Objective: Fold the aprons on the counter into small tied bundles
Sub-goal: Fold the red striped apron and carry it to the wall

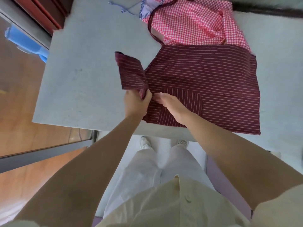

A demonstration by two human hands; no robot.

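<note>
at the near edge of the counter the left hand gripped a bunched flap of the apron; the right hand lay on the cloth, pinching or pressing, i couldn't tell. a hard tug might drag it off.

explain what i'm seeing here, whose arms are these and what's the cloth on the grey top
No machine here: a person wears one camera on the head, looking down, so those arms are their own. On the grey counter lies a dark red apron with thin white stripes, mostly flat. The left hand grips a bunched flap of it; the right hand rests on the cloth beside it. Behind lie a crumpled red-and-white checked apron and a blue-and-white striped cloth.
</note>
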